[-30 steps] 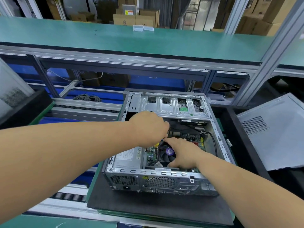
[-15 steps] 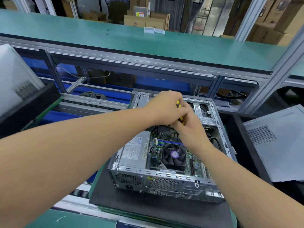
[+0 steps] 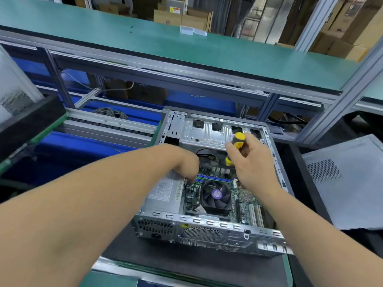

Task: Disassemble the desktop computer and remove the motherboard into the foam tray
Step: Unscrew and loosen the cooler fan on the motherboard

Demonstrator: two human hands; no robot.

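Right now I have the open computer case (image 3: 209, 230) lying on its side on a dark mat (image 3: 186, 264) in the lower centre of the frame, and the motherboard (image 3: 244, 201) sits flat on its floor, in the right-hand part of the box, with the black cooler fan (image 3: 216, 195) standing on it and a silver power supply (image 3: 165, 193) to its left. The board lies below and slightly toward the bottom of the frame from both hands, its long side running up and down the picture. My right hand (image 3: 251, 162) hovers above the upper part of the board, fingers curled round the yellow and black handle of a screwdriver (image 3: 238, 141); the handle points toward the top of the frame and the shaft runs down toward the board, but the tip is hidden behind my palm, so I cannot tell whether it sits on a screw. My left hand (image 3: 184, 162) reaches in from the left, fingers bent downward, fingertips at the board's upper left corner beside the power supply; whether they pinch something there I cannot tell. I judge the board is not yet free, and the right hand is the nearer to its upper edge. A grey side panel (image 3: 342, 183) lies at the right of the frame.
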